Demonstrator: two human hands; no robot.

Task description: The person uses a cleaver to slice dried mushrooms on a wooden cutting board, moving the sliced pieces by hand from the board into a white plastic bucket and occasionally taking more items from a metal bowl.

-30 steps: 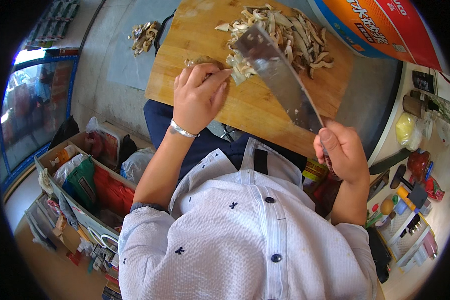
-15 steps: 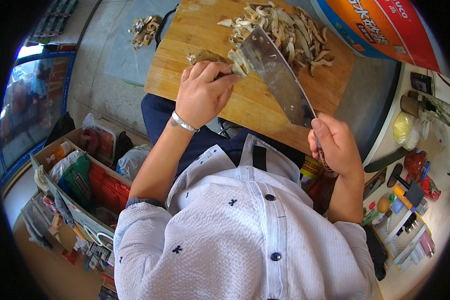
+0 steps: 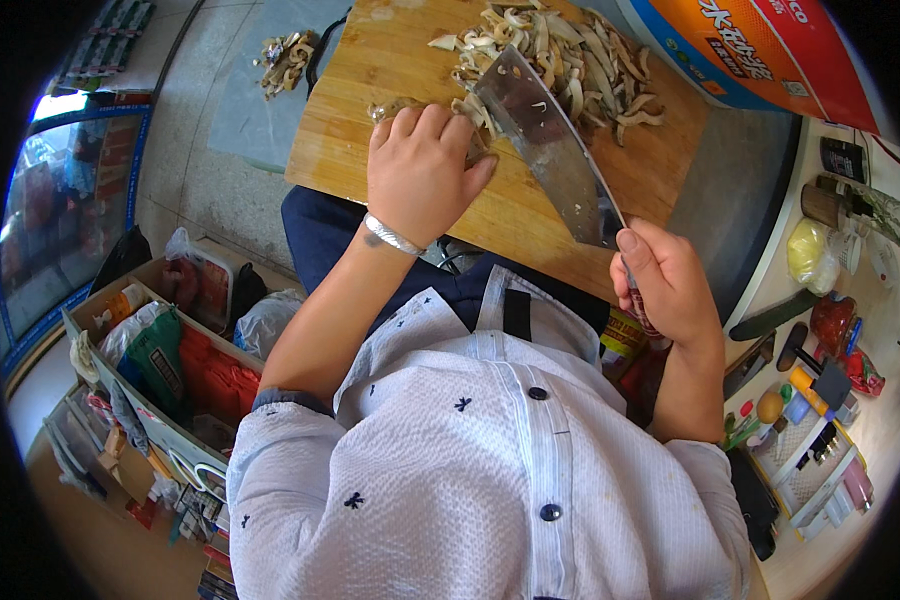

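My left hand (image 3: 425, 170), with a silver bracelet at the wrist, curls its fingers over a brownish mushroom (image 3: 394, 107) on the wooden cutting board (image 3: 345, 140). Most of the mushroom is hidden under the fingers; its far left end sticks out. In my right hand (image 3: 667, 278) is the handle of a cleaver (image 3: 555, 145), with the fist closed round it. The broad blade slants up and left, its far end near the left fingers. Beyond the blade lies a heap of pale mushroom slices (image 3: 600, 70).
A large orange, red and blue bag (image 3: 750, 50) stands at the board's far right. More mushroom pieces (image 3: 286, 62) lie on a grey sheet at the far left. A box of bags (image 3: 210, 370) is on my left; a counter with small items (image 3: 805, 390) is on my right.
My left hand has shifted a little right and further away over the mushroom, its thumb now spread out to the right. The cleaver has moved slightly left.
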